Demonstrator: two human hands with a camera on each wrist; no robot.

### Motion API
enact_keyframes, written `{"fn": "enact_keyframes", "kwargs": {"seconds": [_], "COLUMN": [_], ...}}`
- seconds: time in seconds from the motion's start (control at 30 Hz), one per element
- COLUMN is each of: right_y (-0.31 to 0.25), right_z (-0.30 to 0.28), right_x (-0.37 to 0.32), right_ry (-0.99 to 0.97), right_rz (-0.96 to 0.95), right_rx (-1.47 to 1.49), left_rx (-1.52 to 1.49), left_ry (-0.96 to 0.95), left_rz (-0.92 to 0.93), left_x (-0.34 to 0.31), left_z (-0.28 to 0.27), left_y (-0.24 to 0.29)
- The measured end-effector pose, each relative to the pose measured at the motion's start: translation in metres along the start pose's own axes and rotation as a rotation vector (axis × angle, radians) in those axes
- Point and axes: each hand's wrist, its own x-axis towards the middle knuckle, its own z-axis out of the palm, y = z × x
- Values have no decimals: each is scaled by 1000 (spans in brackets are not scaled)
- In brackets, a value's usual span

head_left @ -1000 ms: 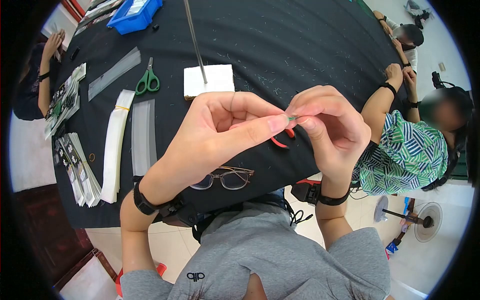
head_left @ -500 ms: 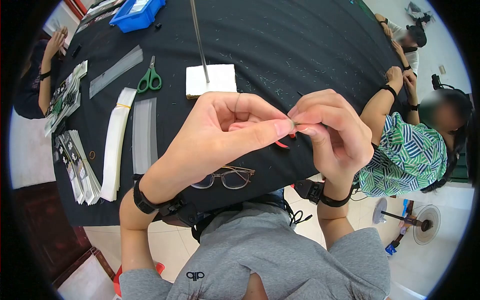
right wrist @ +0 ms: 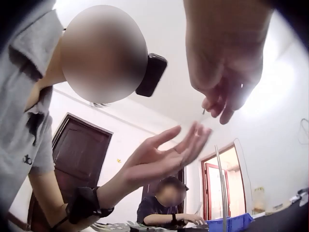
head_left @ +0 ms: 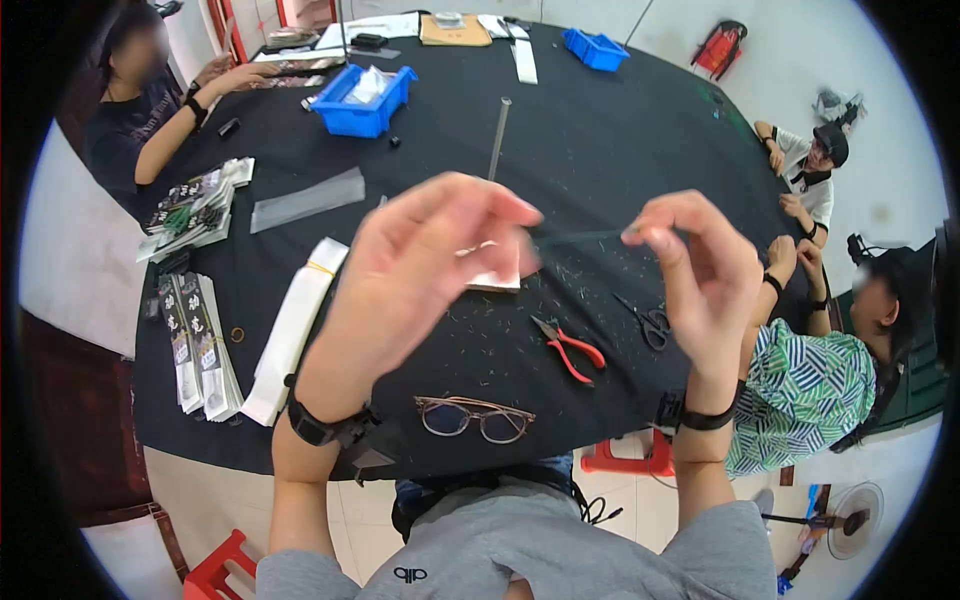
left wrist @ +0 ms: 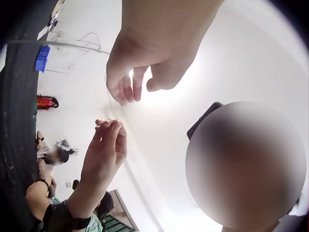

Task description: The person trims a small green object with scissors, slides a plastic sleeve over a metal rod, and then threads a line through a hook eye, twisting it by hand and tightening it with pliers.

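My right hand [head_left: 705,265] is raised over the table, thumb and index finger pinching the end of a thin thread [head_left: 585,237]. That thread runs leftward, faint and greenish, toward my left hand [head_left: 425,265]. Blurred in the head view, the left hand shows its fingers loosely stretched in the right wrist view, thumb apart from them. Behind it, a white block [head_left: 495,284] is partly hidden, with a metal rod [head_left: 500,140] rising beyond. Below the hands lie red-handled pliers [head_left: 570,350], dark scissors [head_left: 652,326] and eyeglasses [head_left: 474,418].
To the left lie a banded white bundle [head_left: 290,340], clear plastic strips [head_left: 308,199] and stacks of printed packets [head_left: 200,345]. A blue bin [head_left: 360,118] stands farther back. People sit at both sides; thread scraps litter the black cloth.
My hands, fingertips together before, have drawn apart, with the thread now showing between them. The left fingers have come out of their pinch. The head view has tilted up, showing more table.
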Motion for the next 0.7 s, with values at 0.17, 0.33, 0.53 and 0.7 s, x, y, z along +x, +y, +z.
{"fn": "enact_keyframes", "kwargs": {"seconds": [0.17,0.33,0.53,0.7], "right_y": [-2,10,16,17], "right_z": [4,24,43,49], "right_x": [58,99,112,110], "right_ry": [-72,-211,-366,-364], "right_rz": [-21,-89,-53,-60], "right_rx": [116,77,-38,-61], "left_rx": [276,813,1192,1154], "left_ry": [74,196,47,55], "left_rz": [42,97,129,9], "left_x": [-12,-9,-2,1], "left_z": [-44,-63,-93,-99], "left_y": [55,62,50,41]}}
